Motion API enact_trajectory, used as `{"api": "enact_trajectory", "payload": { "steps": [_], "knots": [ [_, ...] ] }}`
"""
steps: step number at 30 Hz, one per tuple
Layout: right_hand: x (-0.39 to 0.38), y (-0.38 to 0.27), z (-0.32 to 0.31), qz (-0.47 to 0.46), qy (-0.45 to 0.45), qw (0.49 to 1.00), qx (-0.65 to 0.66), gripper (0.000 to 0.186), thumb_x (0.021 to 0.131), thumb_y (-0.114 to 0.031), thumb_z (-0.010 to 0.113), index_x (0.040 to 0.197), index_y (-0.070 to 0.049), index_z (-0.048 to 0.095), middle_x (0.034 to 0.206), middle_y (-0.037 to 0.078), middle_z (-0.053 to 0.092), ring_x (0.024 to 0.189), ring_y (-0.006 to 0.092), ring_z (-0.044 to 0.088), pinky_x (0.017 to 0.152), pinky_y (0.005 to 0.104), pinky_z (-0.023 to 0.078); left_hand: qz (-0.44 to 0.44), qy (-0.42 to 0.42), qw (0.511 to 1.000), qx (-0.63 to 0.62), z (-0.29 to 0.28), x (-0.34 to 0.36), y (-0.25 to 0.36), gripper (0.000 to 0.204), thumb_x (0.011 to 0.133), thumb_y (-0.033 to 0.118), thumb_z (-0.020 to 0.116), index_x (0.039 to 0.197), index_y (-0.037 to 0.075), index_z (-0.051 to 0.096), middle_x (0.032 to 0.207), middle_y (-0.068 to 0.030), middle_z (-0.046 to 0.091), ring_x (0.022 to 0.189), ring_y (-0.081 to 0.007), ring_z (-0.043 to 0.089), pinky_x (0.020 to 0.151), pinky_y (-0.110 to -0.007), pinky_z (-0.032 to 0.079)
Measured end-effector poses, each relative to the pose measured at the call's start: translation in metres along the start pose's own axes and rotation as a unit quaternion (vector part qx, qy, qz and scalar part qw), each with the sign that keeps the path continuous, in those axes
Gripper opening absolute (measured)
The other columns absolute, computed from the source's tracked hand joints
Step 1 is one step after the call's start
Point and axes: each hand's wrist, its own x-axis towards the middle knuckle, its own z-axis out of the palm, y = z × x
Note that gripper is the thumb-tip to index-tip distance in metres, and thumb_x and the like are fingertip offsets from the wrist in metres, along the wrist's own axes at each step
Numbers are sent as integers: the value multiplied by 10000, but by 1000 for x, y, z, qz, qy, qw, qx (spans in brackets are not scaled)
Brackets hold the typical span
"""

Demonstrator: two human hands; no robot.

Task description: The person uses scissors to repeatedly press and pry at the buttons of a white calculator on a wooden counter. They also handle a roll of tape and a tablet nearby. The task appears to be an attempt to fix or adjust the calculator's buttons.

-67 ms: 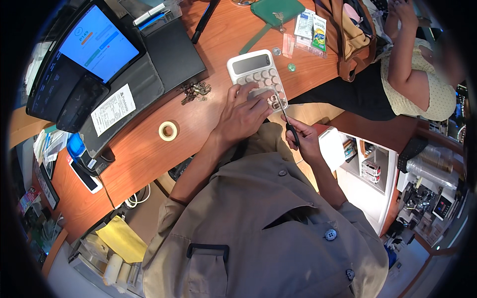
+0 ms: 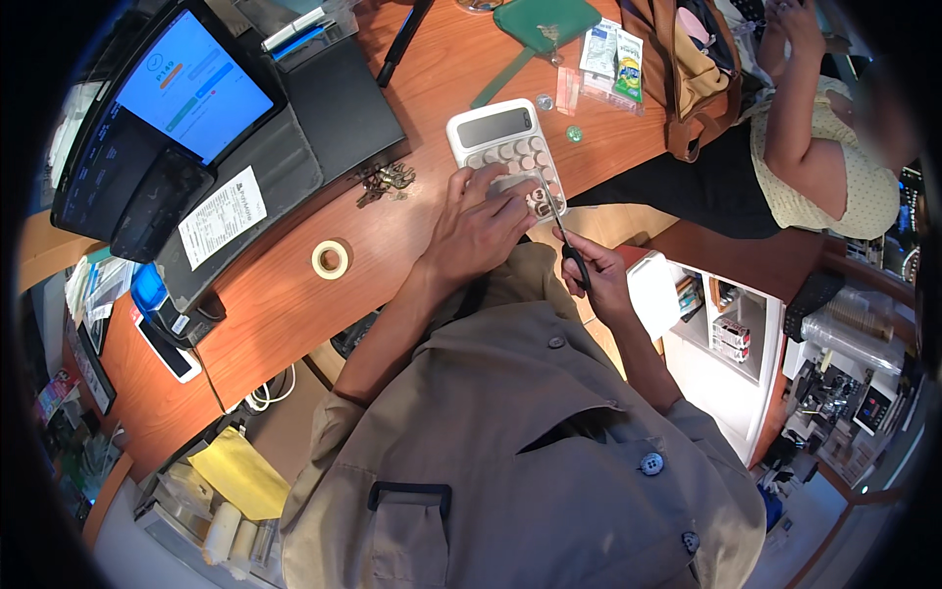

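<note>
A white calculator (image 2: 486, 128) with round keys lies near the desk's front edge. My left hand (image 2: 476, 226) is over its lower part, fingers bent onto the keys; anything between them is too small to make out. My right hand (image 2: 599, 280) grips black-handled scissors (image 2: 575, 263) just below the calculator, with the blades pointing up across its lower keys beside my left fingers. Left of my hands are a roll of pale tape (image 2: 330, 245) and a bunch of keys (image 2: 385, 185).
A monitor (image 2: 186, 88) and black unit (image 2: 343, 108) stand left on the desk (image 2: 265, 324). A green pouch (image 2: 545, 25), packets (image 2: 613, 64) and brown bag (image 2: 677, 118) sit at the back. Another person (image 2: 805, 157) is at upper right; a white cabinet (image 2: 721, 363) is below.
</note>
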Motion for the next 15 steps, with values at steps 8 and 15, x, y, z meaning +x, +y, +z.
{"api": "enact_trajectory", "payload": {
  "steps": [8, 15],
  "knots": [
    [-3, 7, 7, -14, 32, 999, -5, 510, 969, -69, 741, 1459, -29, 606, 771, -46, 591, 588, 24, 479, 531, 200, 360, -12, 0, 1000, 1, 3, 0, -1, 207, 948, 229, 720, 1067, 61, 709, 1275, 9, 726, 1217, -321, 568, 1040, -482, 372],
    [-2, 24, 16, 6, 71, 997, 32, 422, 1055, -141, 649, 1472, -87, 609, 792, -55, 616, 617, 21, 503, 565, 203, 394, -18, 10, 1000, 13, 2, 0, 3, 182, 901, 158, 752, 1036, 49, 696, 1287, -31, 713, 1214, -363, 557, 1018, -517, 397]
  ]
}}
